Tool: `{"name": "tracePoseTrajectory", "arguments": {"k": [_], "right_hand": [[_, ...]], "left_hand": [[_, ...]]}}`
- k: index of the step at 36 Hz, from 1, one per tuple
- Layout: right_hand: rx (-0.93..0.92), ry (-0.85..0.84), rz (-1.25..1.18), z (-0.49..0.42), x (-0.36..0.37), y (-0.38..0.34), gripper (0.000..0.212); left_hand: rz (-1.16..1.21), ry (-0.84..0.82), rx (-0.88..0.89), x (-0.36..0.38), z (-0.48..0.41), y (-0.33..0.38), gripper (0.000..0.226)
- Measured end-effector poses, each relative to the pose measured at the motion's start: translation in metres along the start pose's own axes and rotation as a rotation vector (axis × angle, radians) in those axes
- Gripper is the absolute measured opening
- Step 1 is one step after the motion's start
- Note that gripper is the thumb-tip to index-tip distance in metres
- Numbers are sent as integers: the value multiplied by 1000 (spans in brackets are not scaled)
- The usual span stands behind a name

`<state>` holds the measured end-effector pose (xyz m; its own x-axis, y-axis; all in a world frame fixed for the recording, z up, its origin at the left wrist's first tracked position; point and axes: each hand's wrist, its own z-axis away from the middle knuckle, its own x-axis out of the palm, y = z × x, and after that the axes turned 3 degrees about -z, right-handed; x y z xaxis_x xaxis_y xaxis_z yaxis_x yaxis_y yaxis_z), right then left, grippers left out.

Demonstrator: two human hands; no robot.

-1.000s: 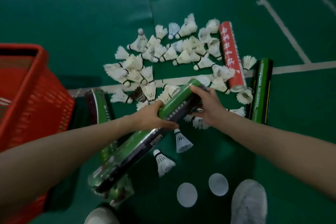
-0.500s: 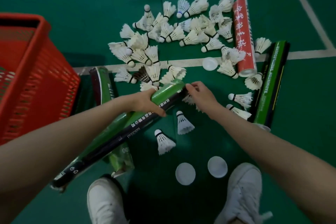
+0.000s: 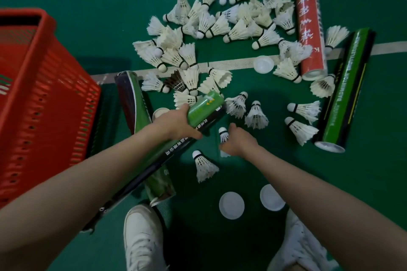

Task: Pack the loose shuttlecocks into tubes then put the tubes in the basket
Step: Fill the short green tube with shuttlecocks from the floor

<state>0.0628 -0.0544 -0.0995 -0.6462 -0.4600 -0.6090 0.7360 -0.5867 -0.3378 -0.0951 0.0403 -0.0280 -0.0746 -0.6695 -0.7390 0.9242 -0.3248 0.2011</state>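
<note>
My left hand (image 3: 176, 124) grips a green and black tube (image 3: 203, 108) near its far end, and the tube slants back along my forearm. My right hand (image 3: 236, 142) closes on a white shuttlecock (image 3: 223, 134) on the green floor just right of the tube; its cork tip shows above my fingers. Several loose shuttlecocks (image 3: 220, 26) lie heaped beyond the tube. One more shuttlecock (image 3: 203, 165) lies just below my right hand. A red basket (image 3: 44, 86) stands at the left.
A red tube (image 3: 310, 28) and a green tube (image 3: 345, 92) lie at the right. Another green tube (image 3: 136, 103) lies under my left arm. White round lids (image 3: 231, 204) (image 3: 272, 197) (image 3: 263, 64) rest on the floor. My white shoes (image 3: 143, 240) are at the bottom.
My right hand left the tube's mouth and dropped down to the shuttlecock beside it. The camera tilted downward and closer. My left hand kept its hold on the tube.
</note>
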Motion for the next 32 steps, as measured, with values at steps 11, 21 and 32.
{"name": "tracePoseTrajectory", "arguments": {"k": [11,21,32], "right_hand": [[-107,312,-181,20,-86,19,34],[-208,292,-446,24,-126,15,29],[-310,223,-1008,35,-112,23,52]], "left_hand": [[-184,127,34,0,-10,9,89],[-49,169,93,-2,-6,22,90],[44,194,294,5,3,24,90]]}}
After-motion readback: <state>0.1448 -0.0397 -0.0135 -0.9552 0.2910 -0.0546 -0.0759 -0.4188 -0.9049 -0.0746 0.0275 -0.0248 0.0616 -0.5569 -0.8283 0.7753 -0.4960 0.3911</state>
